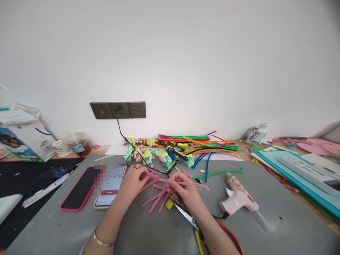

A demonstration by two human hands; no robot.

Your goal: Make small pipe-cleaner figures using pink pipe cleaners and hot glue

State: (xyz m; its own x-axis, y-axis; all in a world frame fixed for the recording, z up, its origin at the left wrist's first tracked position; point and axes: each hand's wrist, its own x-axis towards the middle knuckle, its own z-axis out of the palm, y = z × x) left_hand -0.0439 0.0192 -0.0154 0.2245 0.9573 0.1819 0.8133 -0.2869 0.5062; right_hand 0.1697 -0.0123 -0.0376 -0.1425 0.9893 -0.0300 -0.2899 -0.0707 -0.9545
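Nearest, a bracelet [102, 239] circles the left wrist, and scissors [184, 215] pass beneath the right forearm, blades angled up toward the right hand; they rest on the grey worktop [148, 237]; to the right, a pink glue gun [239, 200] lies on its side, a clear stick [261, 220] protruding from its rear; to the left, a dark-screened phone in a pink case [78, 189] lies beside a lit phone [111, 187].

A little farther in, a small yellow piece [169, 203] sits near the scissor tips; the pink fuzzy stems [156, 202] fan out between the two hands, at the middle of the worktop; the right hand [182, 187] has its grip pinching some of them between thumb and fingers; the left hand [135, 177] has its fingertips at their left end, though I cannot tell whether its grip is pressed together.

Beyond the hands, a bent green stem [217, 173] lies to the right; pastel fuzzy pieces [147, 156] are heaped in the centre; behind, orange and green stems [209, 143] lie stacked before the white wall [212, 71], which bears dark sockets [117, 110].
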